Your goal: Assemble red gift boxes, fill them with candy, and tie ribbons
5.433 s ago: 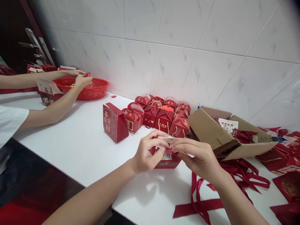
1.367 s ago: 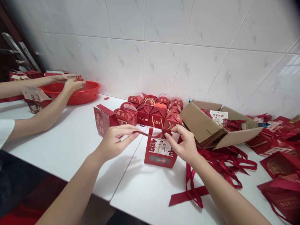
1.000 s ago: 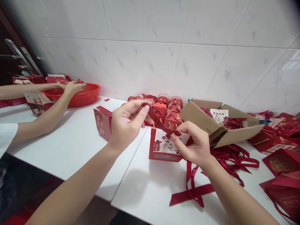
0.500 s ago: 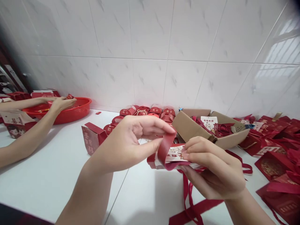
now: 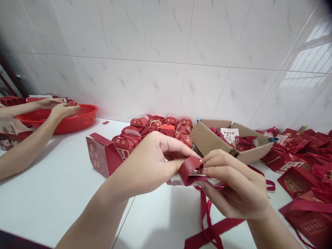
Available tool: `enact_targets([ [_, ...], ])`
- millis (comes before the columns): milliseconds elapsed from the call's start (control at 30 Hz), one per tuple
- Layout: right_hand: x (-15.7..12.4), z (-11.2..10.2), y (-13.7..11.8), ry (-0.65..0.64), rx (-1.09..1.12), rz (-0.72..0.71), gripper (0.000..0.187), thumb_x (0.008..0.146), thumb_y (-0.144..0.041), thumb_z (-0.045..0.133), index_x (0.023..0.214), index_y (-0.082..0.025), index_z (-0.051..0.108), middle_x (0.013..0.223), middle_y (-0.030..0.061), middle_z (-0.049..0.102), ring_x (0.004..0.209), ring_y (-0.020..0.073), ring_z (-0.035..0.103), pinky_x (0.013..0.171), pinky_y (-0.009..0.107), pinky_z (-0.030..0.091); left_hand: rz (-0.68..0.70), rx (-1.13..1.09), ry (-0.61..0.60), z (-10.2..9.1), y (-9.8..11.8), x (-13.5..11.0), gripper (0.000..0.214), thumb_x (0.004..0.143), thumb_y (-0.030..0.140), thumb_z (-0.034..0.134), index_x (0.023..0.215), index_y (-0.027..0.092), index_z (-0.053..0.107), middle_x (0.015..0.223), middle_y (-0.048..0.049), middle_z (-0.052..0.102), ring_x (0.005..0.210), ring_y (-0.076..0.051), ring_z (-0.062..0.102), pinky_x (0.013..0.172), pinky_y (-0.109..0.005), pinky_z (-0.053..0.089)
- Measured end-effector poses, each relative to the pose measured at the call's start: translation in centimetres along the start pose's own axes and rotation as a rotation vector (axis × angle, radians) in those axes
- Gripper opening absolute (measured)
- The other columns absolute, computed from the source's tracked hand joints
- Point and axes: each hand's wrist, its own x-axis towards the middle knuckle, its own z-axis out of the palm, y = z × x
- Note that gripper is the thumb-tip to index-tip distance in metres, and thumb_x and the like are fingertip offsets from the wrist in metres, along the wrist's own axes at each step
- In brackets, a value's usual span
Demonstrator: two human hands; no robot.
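Note:
Between my hands is a small red-and-white gift box (image 5: 177,180), mostly hidden by fingers and ribbon. My left hand (image 5: 158,162) pinches a dark red ribbon (image 5: 190,169), which bends in a loop over the box top. On the right side, my right hand (image 5: 233,183) grips the box, thumb below and fingers above, its fingertips meeting the ribbon. Long ribbon tails hang under that hand and trail onto the white table (image 5: 150,211). Beyond my left wrist stands an open red box (image 5: 103,154).
Several red boxes (image 5: 171,121) sit by the tiled wall. A cardboard box (image 5: 207,138) holds ribbons and a printed card. Red gift bags (image 5: 298,183) crowd the right. At left, another person's hands (image 5: 63,109) hold small red packets over a red basin (image 5: 77,124).
My left hand has carried the ribbon end rightward and down to my right fingertips, making a smaller loop. The other person's hands have shifted slightly left in view.

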Motion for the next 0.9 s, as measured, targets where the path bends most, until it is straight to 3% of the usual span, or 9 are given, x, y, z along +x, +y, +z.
enact_targets([
  [167,0.04,0.06,-0.12,0.01,0.007,0.004,0.023,0.075,0.004,0.06,0.094,-0.009,0.058,0.078,0.0085,0.058,0.075,0.0183,0.057,0.061,0.034,0.054,0.054,0.027,0.011,0.01,0.42,-0.3,0.036,0.076,-0.002,0.056,0.082,0.026,0.078,0.069,0.007,0.073,0.062,-0.005,0.064,0.052,-0.006,0.048],
  [367,-0.04,-0.01,-0.06,0.021,-0.03,-0.006,0.024,0.076,0.003,0.059,0.096,-0.011,0.058,0.078,0.0075,0.058,0.077,0.0193,0.059,0.062,0.034,0.055,0.062,0.053,0.001,0.03,0.38,-0.54,0.028,0.079,0.005,0.058,0.084,0.024,0.078,0.076,0.0035,0.075,0.068,-0.01,0.069,0.059,-0.011,0.056],
  [567,0.12,0.03,0.07,0.05,-0.047,0.001,0.025,0.074,0.004,0.06,0.095,-0.009,0.057,0.079,0.0087,0.057,0.074,0.0185,0.057,0.058,0.033,0.052,0.173,0.046,0.032,0.22,0.24,-0.23,0.038,0.078,-0.002,0.057,0.085,0.028,0.078,0.08,0.0064,0.076,0.075,-0.012,0.072,0.062,-0.012,0.059],
  [733,0.34,0.21,-0.09,0.073,-0.048,-0.018,0.029,0.074,0.004,0.06,0.099,-0.01,0.057,0.08,0.008,0.057,0.075,0.0187,0.058,0.061,0.034,0.053,0.179,0.032,0.018,0.35,0.45,-0.34,0.034,0.078,-0.002,0.056,0.086,0.023,0.077,0.079,0.0031,0.076,0.072,-0.015,0.073,0.057,-0.016,0.06],
  [900,0.39,0.24,-0.2,0.097,-0.046,-0.034,0.03,0.073,0.006,0.059,0.098,-0.01,0.056,0.082,0.0076,0.056,0.076,0.0174,0.057,0.062,0.034,0.054,0.185,-0.012,-0.001,0.4,0.6,-0.52,0.027,0.08,0.003,0.058,0.087,0.021,0.077,0.08,0.0013,0.076,0.08,-0.017,0.072,0.063,-0.018,0.061],
])
